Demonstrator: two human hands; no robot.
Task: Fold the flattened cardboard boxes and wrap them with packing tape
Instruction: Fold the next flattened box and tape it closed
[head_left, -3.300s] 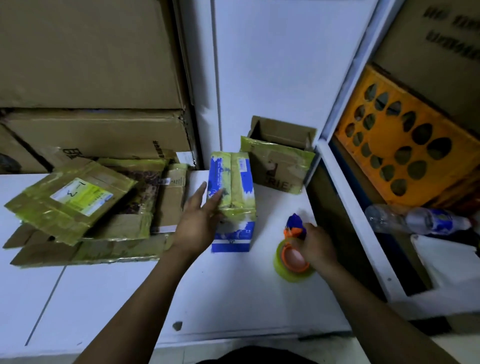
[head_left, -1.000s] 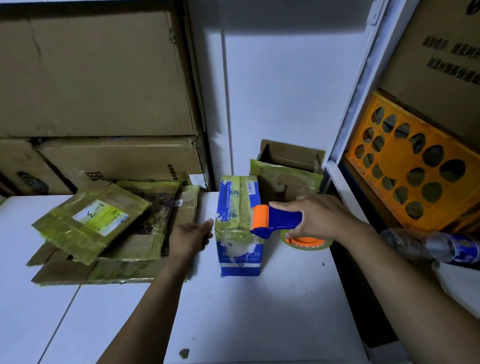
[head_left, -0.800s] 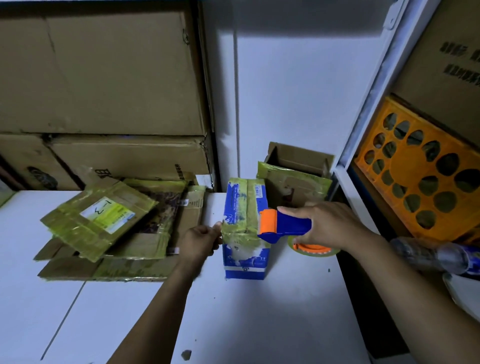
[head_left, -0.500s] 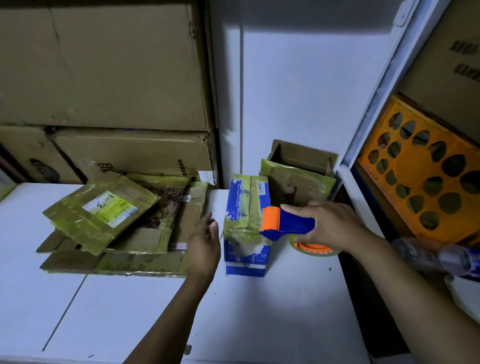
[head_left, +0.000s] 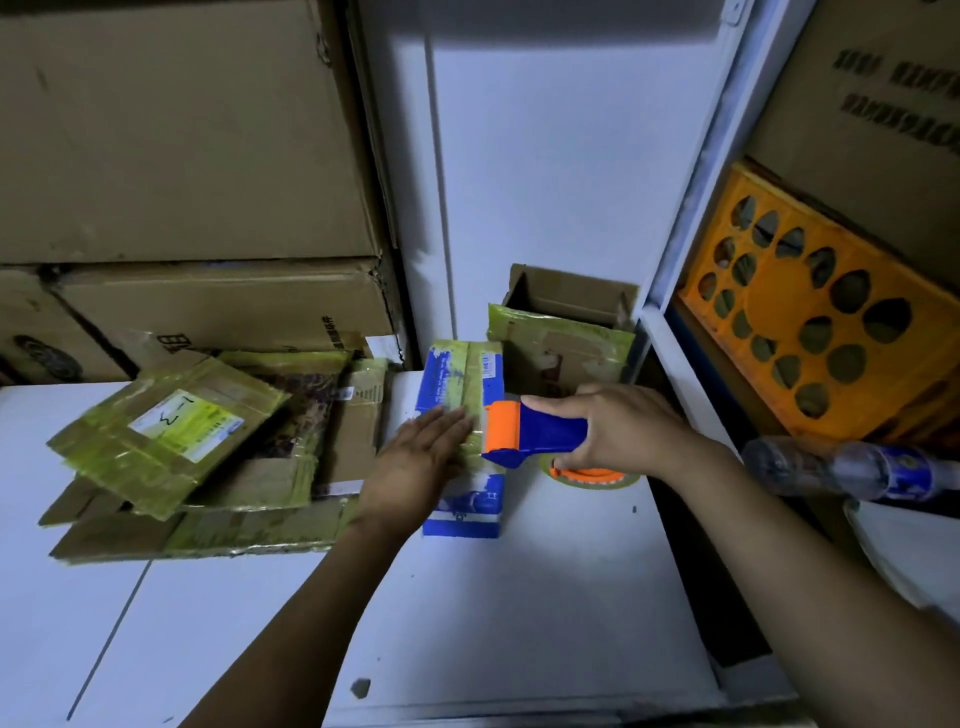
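Tabletop — right grip round tape dispenser

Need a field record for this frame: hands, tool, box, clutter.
left hand: flat on top of the blue-and-white box, fingers straight
right hand: grips the tape dispenser, orange roller at the box's right edge
box: stands on the white table, partly wrapped in yellowish tape
pile: flattened cardboard, left of the box
behind: open cardboard box
right shelf: orange crate, water bottle lying down
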